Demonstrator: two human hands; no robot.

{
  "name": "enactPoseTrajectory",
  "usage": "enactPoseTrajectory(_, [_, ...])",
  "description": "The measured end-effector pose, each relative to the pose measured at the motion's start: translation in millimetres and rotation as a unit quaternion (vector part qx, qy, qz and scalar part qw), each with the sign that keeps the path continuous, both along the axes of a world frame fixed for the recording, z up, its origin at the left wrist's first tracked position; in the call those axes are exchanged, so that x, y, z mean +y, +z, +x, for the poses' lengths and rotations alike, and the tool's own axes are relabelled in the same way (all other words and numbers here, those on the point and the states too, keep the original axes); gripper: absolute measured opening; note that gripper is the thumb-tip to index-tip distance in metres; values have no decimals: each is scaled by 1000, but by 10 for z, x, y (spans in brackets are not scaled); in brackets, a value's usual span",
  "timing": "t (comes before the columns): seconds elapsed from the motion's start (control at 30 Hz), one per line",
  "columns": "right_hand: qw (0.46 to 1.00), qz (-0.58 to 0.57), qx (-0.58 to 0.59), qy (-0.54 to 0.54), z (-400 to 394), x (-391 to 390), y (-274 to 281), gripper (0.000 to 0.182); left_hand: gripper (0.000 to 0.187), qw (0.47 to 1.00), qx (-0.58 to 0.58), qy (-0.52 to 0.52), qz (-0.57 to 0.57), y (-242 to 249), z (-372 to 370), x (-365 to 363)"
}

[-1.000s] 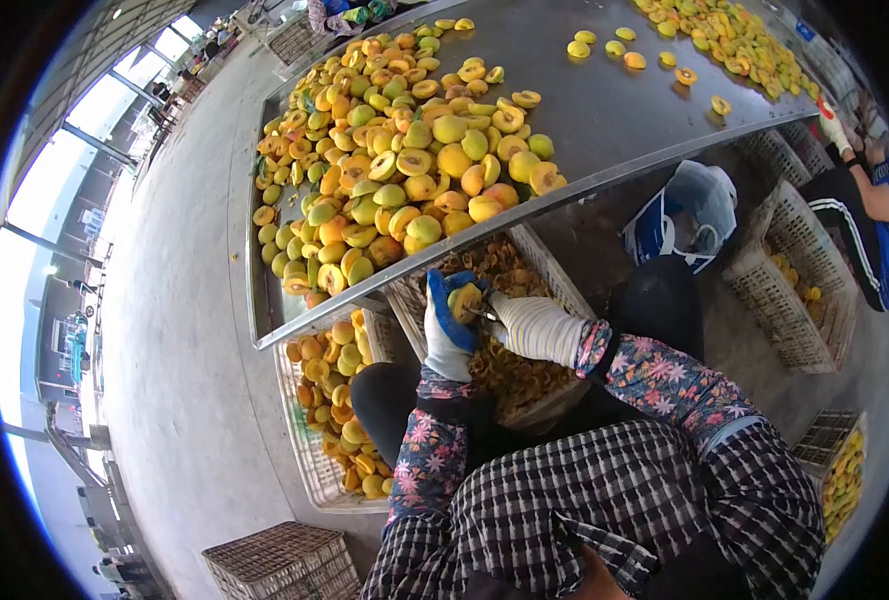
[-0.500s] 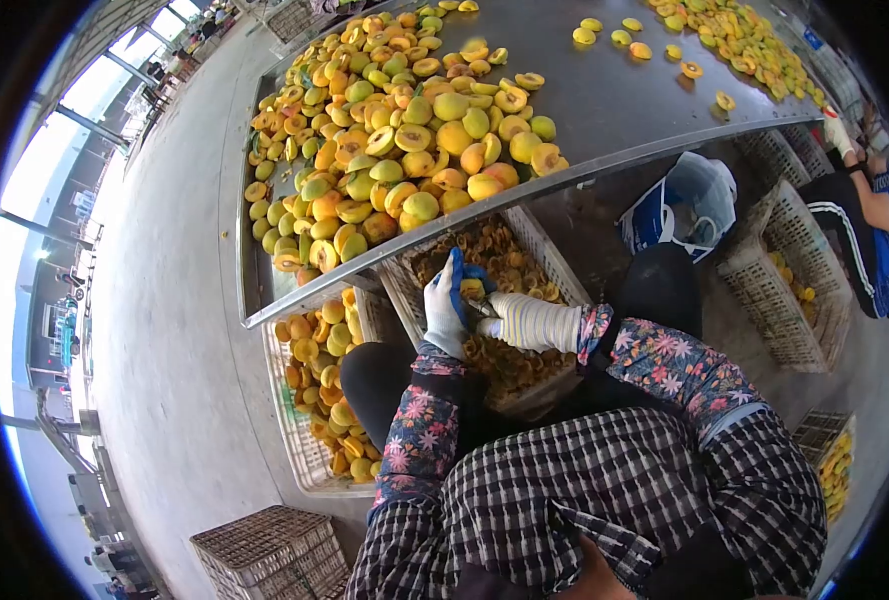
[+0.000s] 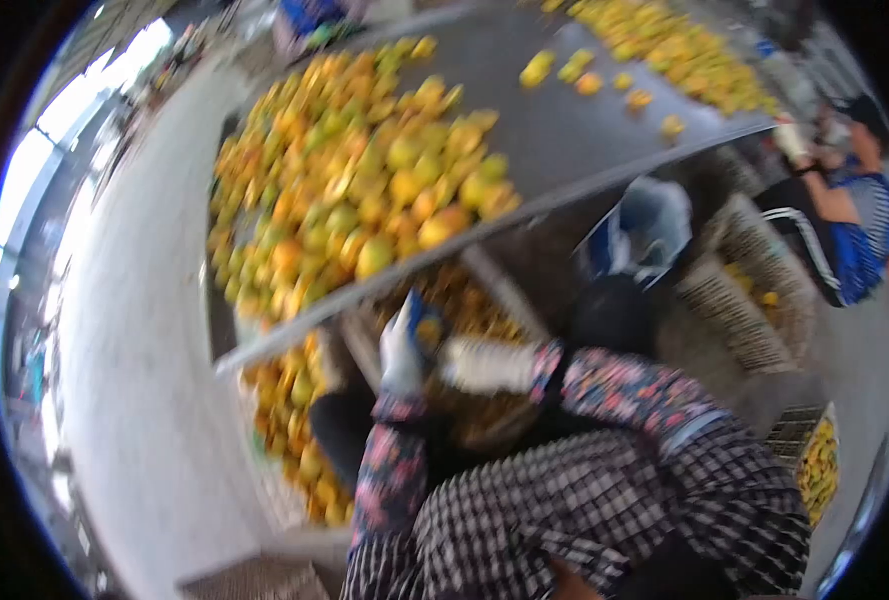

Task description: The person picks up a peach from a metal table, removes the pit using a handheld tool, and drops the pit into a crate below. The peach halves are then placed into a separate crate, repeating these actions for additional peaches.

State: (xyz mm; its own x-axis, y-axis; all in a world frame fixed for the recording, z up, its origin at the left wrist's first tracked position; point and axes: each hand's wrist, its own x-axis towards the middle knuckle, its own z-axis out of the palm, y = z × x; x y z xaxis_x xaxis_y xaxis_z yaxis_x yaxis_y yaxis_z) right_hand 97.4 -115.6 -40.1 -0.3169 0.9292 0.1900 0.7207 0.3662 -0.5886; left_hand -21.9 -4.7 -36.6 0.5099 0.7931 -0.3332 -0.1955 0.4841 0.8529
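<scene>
My left hand (image 3: 405, 345), in a white and blue glove, is closed around a yellow peach piece (image 3: 428, 332), partly hidden by the fingers. Close beside it is my right hand (image 3: 487, 365) in a pale knitted glove, fingers curled toward the peach; whatever it grips is lost in blur. Both hands are over a crate of brownish peach scraps (image 3: 485, 312) below the table edge. Many halved yellow and green peaches (image 3: 365, 190) are heaped on the metal table (image 3: 535, 130) in front.
Left of my knees stands a crate of peaches (image 3: 295, 430). A blue and white bucket (image 3: 640, 230) sits under the table, with a plastic crate (image 3: 750, 290) to its right. Another person (image 3: 855, 220) sits at far right. More peaches (image 3: 675, 55) lie at the table's far side.
The whole view has shifted and blurred as my head moved, so the table and hands appear further left. Both hands stay together over the scrap crate. Another person's blue clothing now shows at the top.
</scene>
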Motion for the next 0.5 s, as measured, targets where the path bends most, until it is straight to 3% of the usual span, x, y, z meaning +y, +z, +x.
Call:
enactPoseTrajectory(0.03, [978, -124, 158, -52, -15, -31, 135, 29, 41, 999, 18, -41, -12, -73, -31, 72])
enactPoseTrajectory(0.07, [947, -248, 181, -89, -24, -52, 292, 33, 37, 997, -16, -76, 14, -105, -48, 56])
enactPoseTrajectory(0.1, [913, -301, 266, -67, 11, -138, 376, 35, 32, 983, -48, -158, 75, -307, -121, 160])
enactPoseTrajectory(0.17, [822, -423, 364, -114, -68, -55, 181, 33, 30, 984, 25, -172, 42, -323, -164, 215])
enactPoseTrajectory(0.2, [807, -439, 374, -127, -69, -28, 242, 32, 31, 979, 38, -175, 98, -255, -145, 212])
enactPoseTrajectory(0.27, [776, -462, 412, -122, -73, 4, 111, 31, 37, 987, 51, -152, 32, 2, -57, 129])
enactPoseTrajectory(0.33, [902, -268, 317, -119, -123, 111, -575, 32, 40, 988, 48, -143, 43, 103, -16, 109])
enactPoseTrajectory(0.43, [966, 2, 249, -74, -140, 245, -1040, 35, 45, 990, 36, -129, 40, 76, -8, 68])
enactPoseTrajectory(0.5, [928, -229, 273, -108, -84, -3, -278, 37, 47, 987, 53, -125, 86, -45, 5, 117])
